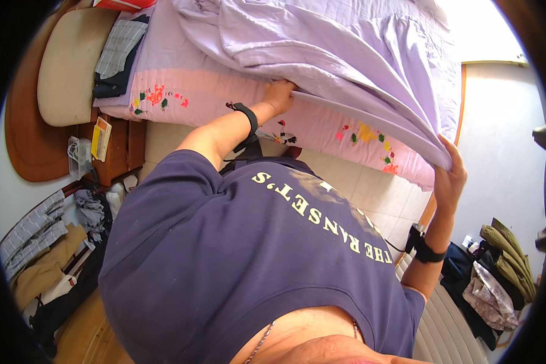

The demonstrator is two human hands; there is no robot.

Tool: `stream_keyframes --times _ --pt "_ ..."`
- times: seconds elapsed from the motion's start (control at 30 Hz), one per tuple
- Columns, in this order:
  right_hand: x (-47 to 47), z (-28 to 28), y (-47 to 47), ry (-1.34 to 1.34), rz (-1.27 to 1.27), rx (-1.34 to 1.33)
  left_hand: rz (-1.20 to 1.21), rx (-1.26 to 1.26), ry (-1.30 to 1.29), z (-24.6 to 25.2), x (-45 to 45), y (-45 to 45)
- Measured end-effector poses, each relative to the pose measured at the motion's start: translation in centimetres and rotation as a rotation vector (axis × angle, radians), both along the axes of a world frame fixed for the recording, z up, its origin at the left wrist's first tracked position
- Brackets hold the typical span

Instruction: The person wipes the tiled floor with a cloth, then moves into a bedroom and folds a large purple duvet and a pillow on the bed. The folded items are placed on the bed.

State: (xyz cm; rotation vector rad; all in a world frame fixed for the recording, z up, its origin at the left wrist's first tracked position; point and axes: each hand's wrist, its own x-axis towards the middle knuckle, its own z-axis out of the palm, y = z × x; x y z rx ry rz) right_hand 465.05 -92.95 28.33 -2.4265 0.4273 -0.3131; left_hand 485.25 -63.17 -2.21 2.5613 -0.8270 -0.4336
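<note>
A rumpled lilac quilt (327, 50) lies across the bed in front of me. My left hand (280, 96) is closed on its near edge, around the middle of the bed's side. Off to the right, my right hand (452, 175) grips a corner of the same quilt, thumb on top and fingers partly hidden. The quilt's edge runs raised and fairly taut between both hands. Beneath it shows a pink bedspread (214, 98) with embroidered flowers and a crane, hanging over the bed's side.
Folded clothes (120, 50) lie at the bed's left end by the padded headboard (75, 66). A wooden nightstand (134, 141) holds a yellow box (101, 139) and a clear plastic container (79, 157). Garments (50, 255) hang at lower left; more clothes (491, 282) are piled at right.
</note>
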Motion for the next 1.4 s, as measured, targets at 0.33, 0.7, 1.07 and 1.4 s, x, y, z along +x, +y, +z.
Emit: stream_keyframes --times 0.33,0.7,1.07,1.4 --pt "-1.8 -2.9 -3.5 0.122 -0.123 -0.116 0.239 -0.587 -0.341 6.8 14.3 4.6" --pt "0.6 -12.5 -6.6 -0.068 -0.214 0.169 -0.217 -0.25 -0.021 23.2 3.7 13.0" --pt "-5.6 -15.3 -5.8 0.284 0.055 -0.228 0.072 0.206 1.308 3.0 -4.3 20.1" --pt "-5.6 -13.2 -6.3 0.125 -0.089 0.014 0.905 0.311 0.656 -7.0 -2.9 23.5"
